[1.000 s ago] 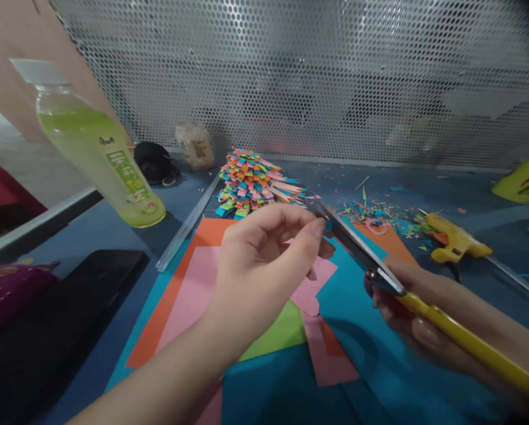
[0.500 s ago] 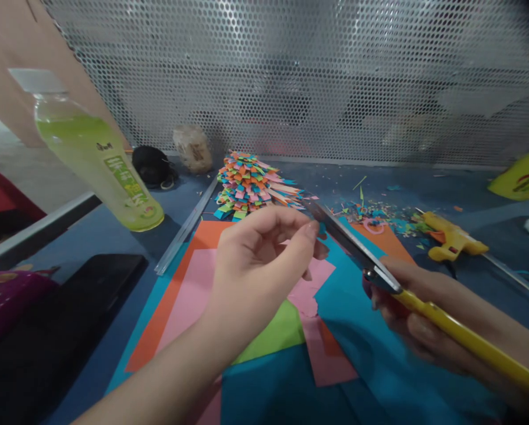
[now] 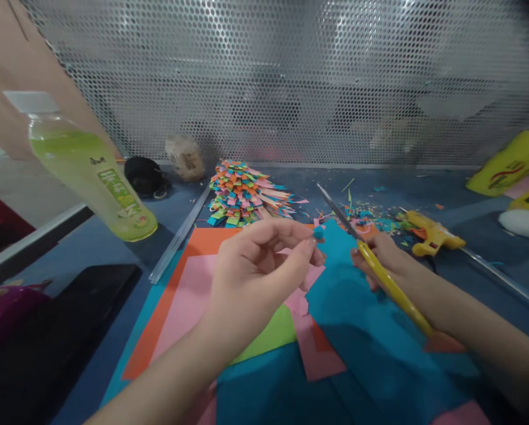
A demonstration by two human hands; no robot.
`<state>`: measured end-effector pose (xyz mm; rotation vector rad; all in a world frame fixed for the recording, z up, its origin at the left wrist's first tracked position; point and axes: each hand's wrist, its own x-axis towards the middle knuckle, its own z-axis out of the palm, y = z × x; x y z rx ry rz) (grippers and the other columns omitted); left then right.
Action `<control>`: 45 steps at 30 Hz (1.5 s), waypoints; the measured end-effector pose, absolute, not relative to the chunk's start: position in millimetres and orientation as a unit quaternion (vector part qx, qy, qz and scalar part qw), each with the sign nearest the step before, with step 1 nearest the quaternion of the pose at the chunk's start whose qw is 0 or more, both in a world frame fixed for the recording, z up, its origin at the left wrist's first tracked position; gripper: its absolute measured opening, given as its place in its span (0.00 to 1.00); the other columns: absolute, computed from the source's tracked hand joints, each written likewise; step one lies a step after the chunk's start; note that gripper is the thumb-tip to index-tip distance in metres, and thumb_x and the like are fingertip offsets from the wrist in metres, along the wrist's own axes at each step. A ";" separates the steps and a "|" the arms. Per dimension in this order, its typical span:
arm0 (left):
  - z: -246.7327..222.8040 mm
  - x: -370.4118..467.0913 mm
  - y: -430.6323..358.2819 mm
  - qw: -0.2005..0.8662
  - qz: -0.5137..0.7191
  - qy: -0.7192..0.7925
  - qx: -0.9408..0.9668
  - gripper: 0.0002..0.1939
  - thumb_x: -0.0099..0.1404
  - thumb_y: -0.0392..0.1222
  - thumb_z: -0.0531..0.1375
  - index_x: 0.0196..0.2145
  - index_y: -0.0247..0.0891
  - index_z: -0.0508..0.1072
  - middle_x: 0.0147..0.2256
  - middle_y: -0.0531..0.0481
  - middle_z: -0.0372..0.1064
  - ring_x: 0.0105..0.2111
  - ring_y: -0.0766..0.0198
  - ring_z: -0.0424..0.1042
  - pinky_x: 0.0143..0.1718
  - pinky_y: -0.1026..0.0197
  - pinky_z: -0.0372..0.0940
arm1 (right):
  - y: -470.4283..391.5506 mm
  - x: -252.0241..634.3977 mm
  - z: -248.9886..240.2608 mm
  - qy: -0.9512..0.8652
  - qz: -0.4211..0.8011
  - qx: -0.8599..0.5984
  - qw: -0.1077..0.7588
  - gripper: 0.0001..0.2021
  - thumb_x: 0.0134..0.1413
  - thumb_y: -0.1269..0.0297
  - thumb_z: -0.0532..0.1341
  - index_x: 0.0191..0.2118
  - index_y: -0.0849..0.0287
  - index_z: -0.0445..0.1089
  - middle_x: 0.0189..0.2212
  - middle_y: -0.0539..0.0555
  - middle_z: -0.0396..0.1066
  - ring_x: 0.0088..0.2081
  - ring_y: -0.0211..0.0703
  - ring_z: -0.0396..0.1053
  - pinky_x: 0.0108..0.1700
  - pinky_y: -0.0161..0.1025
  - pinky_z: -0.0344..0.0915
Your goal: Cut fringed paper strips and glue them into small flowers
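Note:
My left hand (image 3: pixel 264 271) is raised over the coloured sheets, thumb and forefinger pinching a tiny blue paper piece (image 3: pixel 319 232). To its right my right hand (image 3: pixel 382 257) holds yellow-handled scissors (image 3: pixel 391 283), their blades pointing up and away to the left, apart from the blue piece. Under the hands lie a blue sheet (image 3: pixel 362 313), an orange sheet (image 3: pixel 202 239), a pink sheet (image 3: pixel 193 283) and a green sheet (image 3: pixel 268 336). A torn-edged pink piece (image 3: pixel 299 303) rests among them. Behind my left hand stands a cone of many coloured paper strips (image 3: pixel 238 192).
Left are a drink bottle (image 3: pixel 96 177), a black phone (image 3: pixel 69 324) and a clear stick (image 3: pixel 180 236). Paper scraps (image 3: pixel 375 215), a yellow glue gun (image 3: pixel 435 231) and a yellow packet (image 3: pixel 512 162) lie right. A perforated metal panel (image 3: pixel 268 77) stands behind.
My right hand and the scissors have drawn back from my left fingers and turned, blades now pointing further away. The blue piece shows more clearly. The view has shifted slightly right.

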<state>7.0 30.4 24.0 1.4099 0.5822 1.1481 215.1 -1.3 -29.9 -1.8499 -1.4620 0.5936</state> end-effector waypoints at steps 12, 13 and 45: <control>24.0 7.2 30.4 0.572 0.461 0.269 0.623 0.03 0.58 0.35 0.60 0.27 0.35 0.71 0.22 0.53 0.71 0.18 0.73 0.67 0.20 0.70 0.66 | -6.1 206.4 -20.8 -0.571 0.192 -0.769 0.213 0.18 0.47 0.49 0.56 0.33 0.56 0.51 0.32 0.56 0.68 0.29 0.46 0.69 0.27 0.39 0.60; 24.2 7.3 30.8 0.568 0.461 0.269 0.626 0.03 0.58 0.35 0.60 0.27 0.35 0.71 0.22 0.53 0.71 0.18 0.72 0.67 0.19 0.70 0.66 | -5.3 208.5 -22.6 -0.568 0.188 -0.772 0.214 0.18 0.46 0.49 0.58 0.33 0.56 0.51 0.34 0.57 0.69 0.32 0.48 0.69 0.29 0.40 0.60; -2.8 15.8 23.6 0.590 0.307 0.331 0.670 0.05 0.57 0.38 0.59 0.25 0.35 0.72 0.23 0.53 0.69 0.22 0.71 0.68 0.19 0.71 0.65 | -19.4 176.3 -10.4 -0.554 0.410 -0.477 0.544 0.14 0.42 0.74 0.61 0.33 0.56 0.55 0.25 0.46 0.68 0.23 0.34 0.68 0.25 0.33 0.66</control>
